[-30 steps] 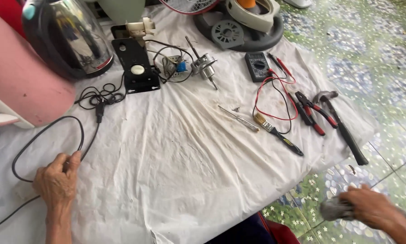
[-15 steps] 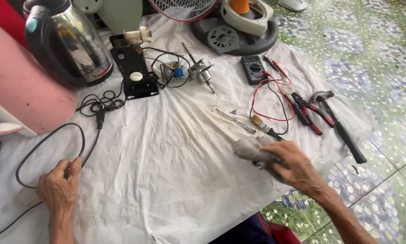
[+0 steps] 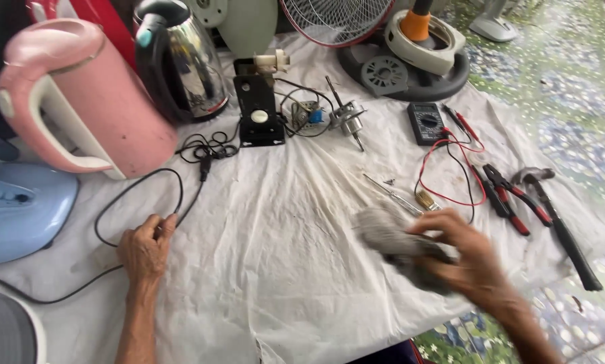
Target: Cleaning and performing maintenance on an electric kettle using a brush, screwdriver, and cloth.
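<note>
Since a moment ago, the right hand [image 3: 464, 259] has slid its grey rag [image 3: 390, 236] leftward over the white sheet [image 3: 289, 269], fingers closed on it. Soft, light; bunch it anywhere. Left hand [image 3: 144, 249] rests loosely curled on the black cord [image 3: 137, 195].

Grey rag [image 3: 390, 236], crumpled, blurred, lies on white cloth at right. Black cord [image 3: 140, 202] loops flat at left.
</note>
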